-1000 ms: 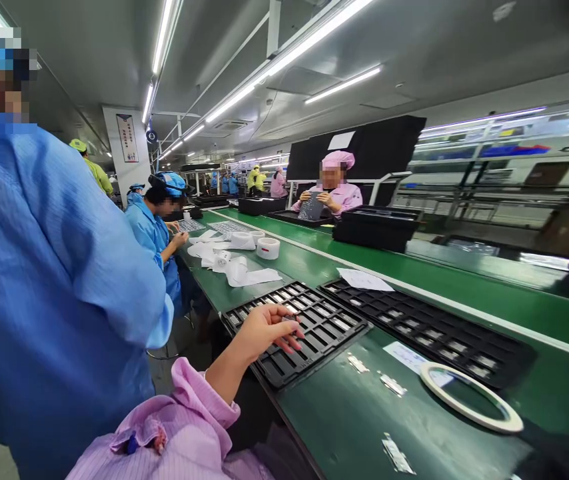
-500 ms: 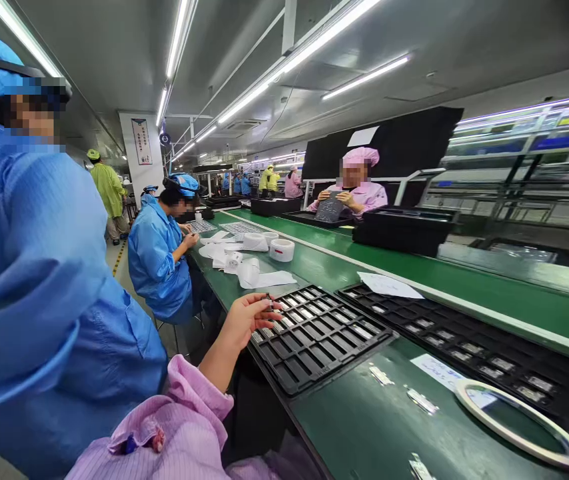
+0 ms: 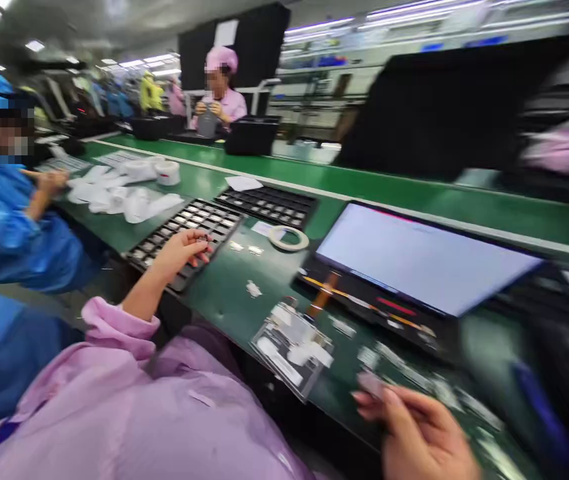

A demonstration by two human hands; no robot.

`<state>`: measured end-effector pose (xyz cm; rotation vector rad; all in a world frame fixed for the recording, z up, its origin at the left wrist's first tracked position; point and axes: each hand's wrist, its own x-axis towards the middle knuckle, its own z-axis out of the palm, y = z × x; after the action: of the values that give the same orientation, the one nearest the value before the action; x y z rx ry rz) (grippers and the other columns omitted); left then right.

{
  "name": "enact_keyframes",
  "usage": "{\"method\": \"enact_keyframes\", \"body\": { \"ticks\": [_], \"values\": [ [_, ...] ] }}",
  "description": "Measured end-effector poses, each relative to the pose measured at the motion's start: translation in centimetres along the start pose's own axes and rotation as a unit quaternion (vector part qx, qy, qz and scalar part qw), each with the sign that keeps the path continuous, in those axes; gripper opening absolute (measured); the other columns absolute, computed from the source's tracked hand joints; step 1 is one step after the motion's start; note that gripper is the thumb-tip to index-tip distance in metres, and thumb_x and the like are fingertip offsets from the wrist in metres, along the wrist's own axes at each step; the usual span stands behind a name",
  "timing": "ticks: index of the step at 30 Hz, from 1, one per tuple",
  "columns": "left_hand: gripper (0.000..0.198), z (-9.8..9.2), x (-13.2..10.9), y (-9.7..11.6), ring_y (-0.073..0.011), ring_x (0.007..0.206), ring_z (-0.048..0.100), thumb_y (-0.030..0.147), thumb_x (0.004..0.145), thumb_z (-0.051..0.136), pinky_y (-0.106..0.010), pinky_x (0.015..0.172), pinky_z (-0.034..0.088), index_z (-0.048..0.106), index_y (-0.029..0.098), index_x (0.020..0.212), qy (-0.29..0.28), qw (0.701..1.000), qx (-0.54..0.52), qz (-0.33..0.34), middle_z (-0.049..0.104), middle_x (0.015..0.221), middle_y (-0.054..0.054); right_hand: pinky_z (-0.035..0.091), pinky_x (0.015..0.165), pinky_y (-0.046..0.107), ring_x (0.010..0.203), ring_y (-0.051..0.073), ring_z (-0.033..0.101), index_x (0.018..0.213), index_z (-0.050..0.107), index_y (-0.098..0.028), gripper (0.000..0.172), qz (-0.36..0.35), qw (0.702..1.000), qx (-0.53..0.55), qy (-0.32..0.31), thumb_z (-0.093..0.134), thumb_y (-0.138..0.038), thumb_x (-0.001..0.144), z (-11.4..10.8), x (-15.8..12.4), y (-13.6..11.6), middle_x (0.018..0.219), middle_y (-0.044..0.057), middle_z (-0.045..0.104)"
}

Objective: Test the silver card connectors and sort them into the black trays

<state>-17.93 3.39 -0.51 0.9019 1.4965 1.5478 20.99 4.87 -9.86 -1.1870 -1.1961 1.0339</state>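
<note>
Over the black plastic compartment tray [image 3: 178, 283], my left hand [image 3: 183, 252] pinches a small dark piece [image 3: 203, 239], best held lightly and clear of the slot walls. Well apart, my right hand [image 3: 417, 427] pinches a small, flat, pale piece [image 3: 370, 383], best gripped by its edges. I can make out no legible writing on the white paper slip [image 3: 261, 229] or the bright white rectangular screen [image 3: 414, 257].

No text, labels or numbers legible; any marks on lit screen [image 3: 414, 260], paper sheet [image 3: 243, 183] blurred.
</note>
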Motion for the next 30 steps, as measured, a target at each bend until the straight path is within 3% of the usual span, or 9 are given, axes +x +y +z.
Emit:
{"method": "enact_keyframes", "body": {
  "ticks": [2,4,7,11,17,21,25,28,30],
  "values": [
    [0.027,2.4,1.2,-0.7,-0.0115,0.056,0.061,0.024,0.070,0.077,-0.018,0.042,0.035,0.066,0.014,0.092,-0.094,0.994,0.060,-0.021,0.068,0.074,-0.003,0.053,0.052,0.026,0.060,0.018,0.066,0.087,0.062,-0.016,0.039,0.006,1.000,0.022,-0.002,0.080,-0.049,0.074,-1.0,-0.5,0.2,0.076,0.006,0.071],
    [0.029,4.5,2.0,-1.6,-0.0122,0.054,0.059,0.025,0.067,0.079,-0.019,0.043,0.032,0.065,0.014,0.090,-0.152,0.981,0.120,-0.021,0.064,0.068,-0.001,0.052,0.050,0.026,0.059,0.017,0.065,0.085,0.062,-0.017,0.034,-0.006,0.999,0.036,-0.012,0.077,-0.046,0.078,-1.0,-0.4,0.2,0.073,0.006,0.071],
    [0.036,6.6,2.5,-2.8,-0.0134,0.055,0.055,0.029,0.061,0.084,-0.023,0.049,0.036,0.065,0.015,0.088,-0.199,0.958,0.206,-0.007,0.059,0.064,0.002,0.052,0.051,0.023,0.058,0.015,0.065,0.085,0.062,-0.017,0.027,-0.022,0.998,0.046,-0.026,0.075,-0.041,0.082,-0.5,-0.2,0.3,0.070,0.005,0.071],
    [0.039,7.5,3.3,-4.1,-0.0160,0.060,0.054,0.027,0.051,0.087,-0.027,0.057,0.036,0.069,0.016,0.083,-0.245,0.919,0.310,0.011,0.060,0.065,0.002,0.053,0.054,0.021,0.062,0.014,0.066,0.088,0.063,-0.019,0.021,-0.021,0.997,0.063,-0.031,0.074,-0.037,0.085,-0.4,-0.4,0.5,0.074,0.003,0.071],
    [0.035,7.2,3.9,-4.5,-0.0181,0.068,0.056,0.027,0.058,0.083,-0.028,0.061,0.037,0.069,0.019,0.088,-0.278,0.886,0.370,0.019,0.063,0.073,0.001,0.054,0.054,0.021,0.063,0.014,0.067,0.088,0.064,-0.020,0.017,-0.015,0.996,0.075,-0.035,0.073,-0.035,0.086,-0.6,-0.7,0.6,0.075,0.001,0.069],
    [0.038,6.3,3.1,-3.8,-0.0188,0.073,0.060,0.035,0.068,0.075,-0.028,0.061,0.041,0.066,0.018,0.100,-0.283,0.894,0.346,-0.003,0.065,0.080,-0.002,0.054,0.054,0.021,0.063,0.014,0.067,0.089,0.064,-0.021,0.016,-0.011,0.998,0.059,-0.035,0.072,-0.035,0.087,-0.6,-0.9,0.3,0.074,0.001,0.069],
    [0.041,4.5,2.9,-1.3,-0.0206,0.073,0.066,0.043,0.078,0.065,-0.029,0.060,0.049,0.064,0.014,0.108,-0.285,0.909,0.301,-0.050,0.069,0.080,-0.006,0.055,0.055,0.021,0.062,0.014,0.067,0.089,0.065,-0.020,0.018,-0.011,0.999,0.023,-0.033,0.071,-0.037,0.087,-0.8,-1.0,0.1,0.073,0.003,0.070],
    [0.045,2.7,4.8,1.8,-0.0210,0.070,0.068,0.045,0.073,0.071,-0.032,0.064,0.053,0.068,0.013,0.105,-0.212,0.938,0.269,-0.047,0.072,0.077,-0.008,0.057,0.055,0.021,0.061,0.015,0.068,0.088,0.065,-0.019,0.021,-0.012,1.000,-0.017,-0.020,0.072,-0.039,0.086,-1.1,-1.1,0.1,0.074,0.005,0.072],
    [0.047,1.7,7.6,3.9,-0.0208,0.069,0.068,0.043,0.068,0.077,-0.033,0.067,0.054,0.071,0.013,0.103,-0.138,0.957,0.255,-0.019,0.072,0.076,-0.008,0.058,0.056,0.022,0.060,0.016,0.068,0.087,0.065,-0.018,0.024,-0.018,0.999,-0.042,0.004,0.073,-0.040,0.084,-1.1,-1.2,0.1,0.074,0.006,0.073]
  ]
}}
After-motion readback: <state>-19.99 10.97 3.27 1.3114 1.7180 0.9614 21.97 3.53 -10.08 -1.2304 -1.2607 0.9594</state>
